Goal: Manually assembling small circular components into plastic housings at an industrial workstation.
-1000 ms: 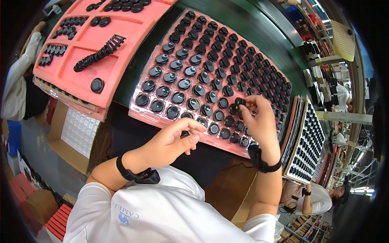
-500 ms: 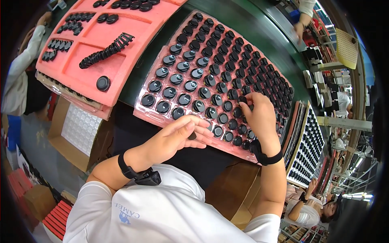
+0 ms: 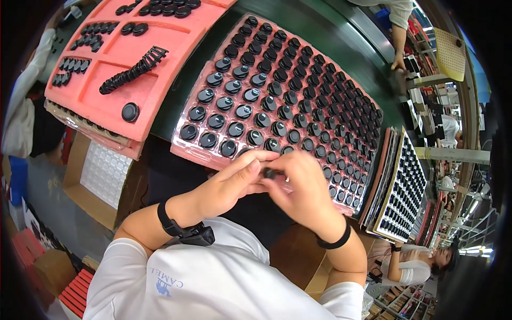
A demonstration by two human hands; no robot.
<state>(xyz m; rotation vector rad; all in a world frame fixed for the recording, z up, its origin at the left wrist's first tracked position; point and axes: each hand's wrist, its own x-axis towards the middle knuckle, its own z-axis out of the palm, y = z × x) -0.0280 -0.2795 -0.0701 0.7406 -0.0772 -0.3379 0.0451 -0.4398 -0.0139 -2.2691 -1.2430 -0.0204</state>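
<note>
Left hand point(image 3: 229, 184) and right hand point(image 3: 304, 192) meeting, both pinching one small black knob point(image 3: 270, 173) (apparently) just above the knob-filled pink tray point(image 3: 186, 154), handy for reaching.

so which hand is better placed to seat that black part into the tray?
Probably right. The right hand pinches the small black part at its fingertips, directly over the pink tray's near edge. The left hand only meets it from the side.
</note>
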